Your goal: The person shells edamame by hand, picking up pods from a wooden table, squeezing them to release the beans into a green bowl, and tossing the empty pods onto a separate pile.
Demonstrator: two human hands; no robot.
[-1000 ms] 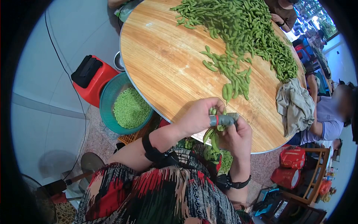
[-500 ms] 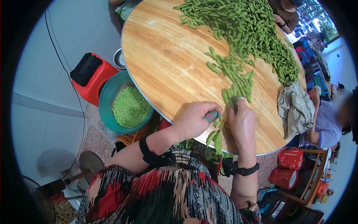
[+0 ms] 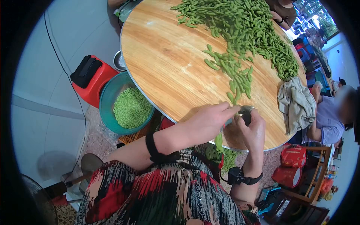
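My left hand (image 3: pixel 213 120) reaches across the near edge of the round wooden table (image 3: pixel 165 71), its fingers bent and their tips meeting those of my right hand. Green edamame pods (image 3: pixel 218 141) stick out beneath its palm at the table edge. My right hand (image 3: pixel 254 129) is closed in a pinch, with a dark grey finger cover (image 3: pixel 246 113) on it; I cannot tell what lies between its fingertips. Just beyond both hands, a trail of loose edamame pods (image 3: pixel 240 80) leads back to a big heap of pods (image 3: pixel 247 28).
Left of the table stands a teal basket (image 3: pixel 107 108) of shelled beans (image 3: pixel 131 107), by a red stool (image 3: pixel 90 90) with a black bag. A crumpled grey cloth (image 3: pixel 296 103) lies at the right edge, near a person in a purple shirt (image 3: pixel 330 120). Another person sits beyond the heap.
My left hand has moved right and forward, its fingers now meeting my right hand's. The right hand has drawn back from the near pods. The pods under my left hand hang lower.
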